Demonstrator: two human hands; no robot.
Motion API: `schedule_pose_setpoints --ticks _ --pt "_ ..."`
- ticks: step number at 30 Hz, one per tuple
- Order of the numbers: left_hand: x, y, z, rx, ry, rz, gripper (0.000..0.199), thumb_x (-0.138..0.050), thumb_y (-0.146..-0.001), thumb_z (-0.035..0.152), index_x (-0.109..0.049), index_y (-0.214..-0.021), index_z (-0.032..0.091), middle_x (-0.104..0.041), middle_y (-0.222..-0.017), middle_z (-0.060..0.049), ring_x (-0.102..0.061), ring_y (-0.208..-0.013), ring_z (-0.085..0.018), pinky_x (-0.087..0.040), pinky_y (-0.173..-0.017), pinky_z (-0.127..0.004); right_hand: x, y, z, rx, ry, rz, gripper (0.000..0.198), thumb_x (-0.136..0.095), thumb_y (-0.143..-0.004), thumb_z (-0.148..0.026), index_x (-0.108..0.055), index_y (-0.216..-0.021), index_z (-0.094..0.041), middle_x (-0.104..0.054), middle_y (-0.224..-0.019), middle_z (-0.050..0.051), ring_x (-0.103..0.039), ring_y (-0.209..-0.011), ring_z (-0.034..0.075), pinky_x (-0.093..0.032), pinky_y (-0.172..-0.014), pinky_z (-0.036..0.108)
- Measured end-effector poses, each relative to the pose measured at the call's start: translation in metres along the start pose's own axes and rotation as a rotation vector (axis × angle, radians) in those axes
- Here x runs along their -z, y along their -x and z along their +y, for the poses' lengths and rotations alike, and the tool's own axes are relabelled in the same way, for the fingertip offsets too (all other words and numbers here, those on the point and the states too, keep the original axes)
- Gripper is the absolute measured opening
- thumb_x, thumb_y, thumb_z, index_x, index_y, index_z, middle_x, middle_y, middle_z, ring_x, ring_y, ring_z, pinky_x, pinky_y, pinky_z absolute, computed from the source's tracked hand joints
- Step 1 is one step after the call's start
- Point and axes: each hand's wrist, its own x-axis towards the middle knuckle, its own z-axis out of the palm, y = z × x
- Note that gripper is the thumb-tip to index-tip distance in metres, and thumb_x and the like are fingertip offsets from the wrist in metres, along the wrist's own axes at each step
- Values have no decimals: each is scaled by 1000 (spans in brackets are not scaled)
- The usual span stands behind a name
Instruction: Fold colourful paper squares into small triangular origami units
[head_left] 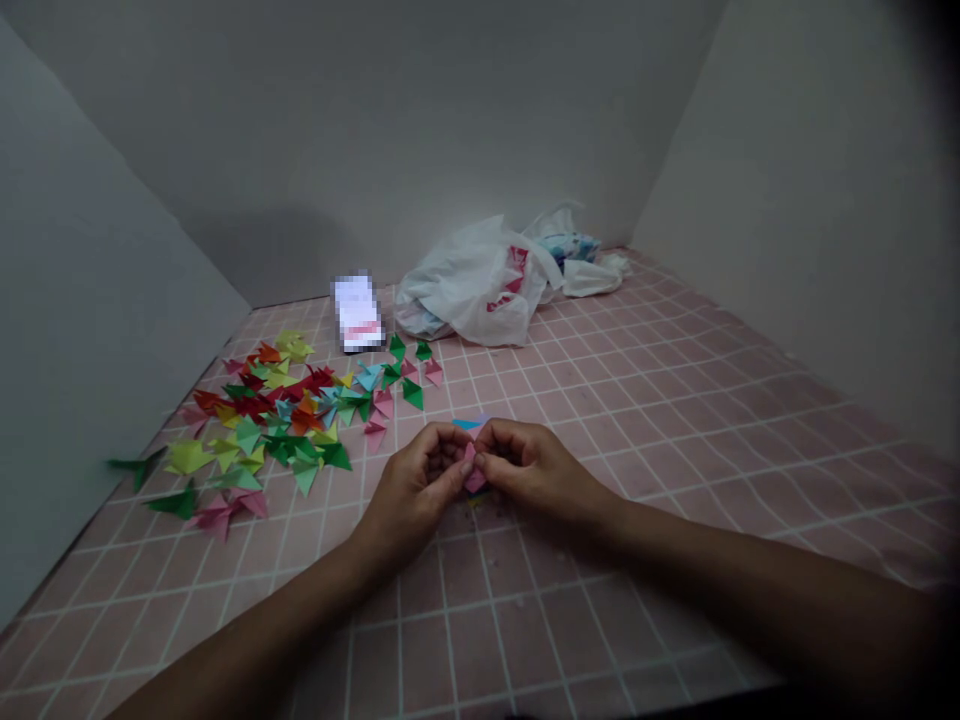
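A small pink folded paper is pinched between my two hands, near the middle of the view. My left hand grips it from the left with thumb and fingers closed. From the other side, my right hand closes its thumb and forefinger on the paper's edge. Behind and below my fingers, bits of blue paper and other colours peek out, mostly hidden by the hands. To the left lies a spread of folded paper cranes in red, green, yellow, pink, orange and light blue.
A pink cloth with a white grid covers the surface. At the back stand a phone with a lit, blurred screen and a white plastic bag with red print. Behind the bag lies a blue-patterned packet. Pale walls enclose three sides.
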Motion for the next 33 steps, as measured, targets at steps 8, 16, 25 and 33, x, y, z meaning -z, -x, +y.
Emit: schedule_pose_setpoints --ticks 8,16,25,33 --pt "0 1 -1 10 54 49 20 -65 -84 27 -57 -101 18 -60 -88 -2 -59 -77 -13 -50 -67 -25 1 -1 1 10 6 -1 12 -61 -82 -26 -58 -75 -16 -59 -67 0 -48 -59 9 -38 -53 23" --pt "-1 -1 1 3 120 35 24 -67 -80 20 -53 -100 19 -58 -88 0 -58 -79 -12 -50 -72 -25 4 -1 0 36 68 -5 8 -57 -81 -22 -59 -76 -16 -58 -67 -1 -47 -59 10 -37 -55 23" --pt "0 -2 2 83 174 45 32 -72 -77 30 -54 -100 18 -60 -83 0 -59 -74 -13 -48 -65 -24 5 -2 -4 61 97 9 7 -56 -79 -20 -57 -73 -17 -56 -68 -1 -49 -62 11 -39 -56 24" --pt "1 -1 6 38 139 25 26 -73 -77 30 -58 -94 17 -61 -82 -1 -58 -73 -12 -48 -65 -24 6 -1 -2 85 152 7 9 -56 -81 -22 -58 -74 -17 -57 -70 0 -49 -63 11 -38 -57 24"
